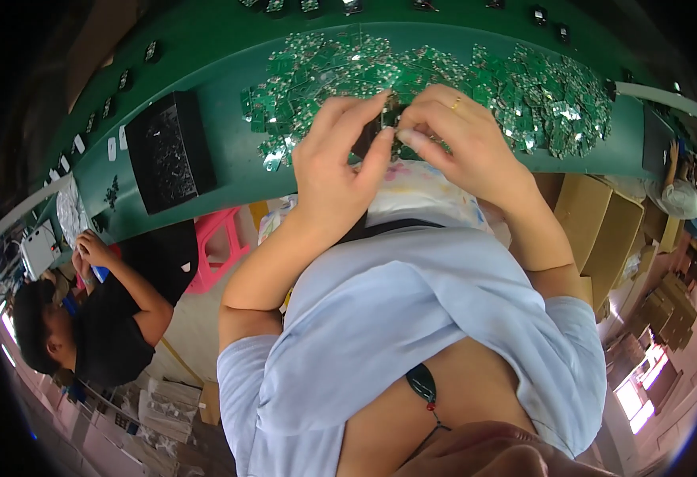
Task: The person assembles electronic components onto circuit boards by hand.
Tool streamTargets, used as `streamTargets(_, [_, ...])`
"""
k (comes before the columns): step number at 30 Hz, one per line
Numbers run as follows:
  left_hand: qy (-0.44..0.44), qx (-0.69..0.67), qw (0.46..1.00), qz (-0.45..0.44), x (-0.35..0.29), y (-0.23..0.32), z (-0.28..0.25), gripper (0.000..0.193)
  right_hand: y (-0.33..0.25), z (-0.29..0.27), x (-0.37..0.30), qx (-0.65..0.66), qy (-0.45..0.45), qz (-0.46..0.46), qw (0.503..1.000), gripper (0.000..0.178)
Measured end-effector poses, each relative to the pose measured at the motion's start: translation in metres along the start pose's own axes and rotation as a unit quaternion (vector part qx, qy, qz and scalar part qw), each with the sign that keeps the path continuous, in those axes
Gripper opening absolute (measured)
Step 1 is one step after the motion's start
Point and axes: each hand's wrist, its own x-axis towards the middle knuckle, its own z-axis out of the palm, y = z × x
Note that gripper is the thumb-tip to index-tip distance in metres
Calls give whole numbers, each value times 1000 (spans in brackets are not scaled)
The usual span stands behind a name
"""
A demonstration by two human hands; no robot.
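Observation:
My left hand (336,155) and my right hand (468,147) meet at the near side of a wide spread of small green circuit boards (329,67). Thumbs and fingers of both are closed in a pinch around a small dark piece (392,111) with light, shiny edges. Most of it is covered by the fingertips, so its exact kind does not show. A gold-coloured ring sits on a finger of my right hand. Loose boards (551,95) lie in a heap beyond and to the right of the hands.
A black tray (166,151) with small dark parts stands left on the green table (229,163). Small black modules line the far belt (205,52). At left a person (110,326) in black works, near a pink stool (217,246). Cardboard boxes (595,222) stand at right.

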Motion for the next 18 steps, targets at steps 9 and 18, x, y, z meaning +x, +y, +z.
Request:
streamTargets(9, [3,-212,969,-123,-1,-15,19,34,-5,18,-20,76,142,239,958,31])
streamTargets(18, [-47,-242,952,-183,-2,-37,22,33,-4,20,-26,346,220,299,862,28])
